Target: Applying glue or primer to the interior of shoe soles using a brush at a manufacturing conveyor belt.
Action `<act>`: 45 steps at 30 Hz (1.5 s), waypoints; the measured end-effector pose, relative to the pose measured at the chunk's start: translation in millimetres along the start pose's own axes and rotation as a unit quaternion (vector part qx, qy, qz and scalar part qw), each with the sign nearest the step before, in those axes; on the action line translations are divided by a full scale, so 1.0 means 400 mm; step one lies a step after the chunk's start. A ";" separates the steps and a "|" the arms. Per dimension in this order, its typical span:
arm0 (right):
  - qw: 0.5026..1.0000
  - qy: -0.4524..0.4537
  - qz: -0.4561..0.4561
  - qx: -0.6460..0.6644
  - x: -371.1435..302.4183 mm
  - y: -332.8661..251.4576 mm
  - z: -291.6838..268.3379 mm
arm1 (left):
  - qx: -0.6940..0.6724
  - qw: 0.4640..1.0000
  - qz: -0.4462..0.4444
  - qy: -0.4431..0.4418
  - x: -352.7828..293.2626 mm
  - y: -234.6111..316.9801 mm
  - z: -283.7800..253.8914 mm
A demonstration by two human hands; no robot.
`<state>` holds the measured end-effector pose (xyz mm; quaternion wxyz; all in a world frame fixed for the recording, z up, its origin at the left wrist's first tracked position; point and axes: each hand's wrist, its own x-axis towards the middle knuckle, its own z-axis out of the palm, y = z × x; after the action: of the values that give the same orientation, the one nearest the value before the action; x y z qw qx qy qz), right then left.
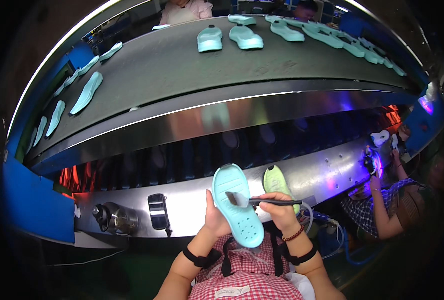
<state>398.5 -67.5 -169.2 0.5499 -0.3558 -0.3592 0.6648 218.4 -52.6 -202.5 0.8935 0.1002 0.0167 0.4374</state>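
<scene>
Holds an aqua perforated shoe sole (240, 218) at the steel bench's (189, 202) near edge, with left hand (216, 218) closed around one side, seemingly to leave its face clear; grips a flat, black-handled brush (255, 202) with right hand (280, 213) closed near a lime-green sole (276, 184), apparently for angling across that face

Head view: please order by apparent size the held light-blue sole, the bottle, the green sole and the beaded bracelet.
1. Light-blue sole
2. Bottle and green sole: unsure, the right hand partly covers the latter
3. Beaded bracelet
</scene>
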 end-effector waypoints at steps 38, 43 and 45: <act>0.959 -0.177 -0.055 -0.213 -0.056 -0.136 0.109 | 0.106 0.990 0.092 0.029 -0.034 -0.013 0.051; 0.891 -0.279 -0.136 -0.331 -0.049 -0.119 0.098 | 0.089 0.983 0.124 0.101 -0.032 0.005 0.076; 0.919 -0.278 -0.109 -0.256 -0.056 -0.141 0.096 | 0.108 0.978 0.149 0.101 -0.026 0.017 0.082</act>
<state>395.0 -85.3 -99.8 0.3866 -0.2443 -0.6921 0.5584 210.5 -62.1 -169.7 0.7962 0.1525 0.1386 0.5689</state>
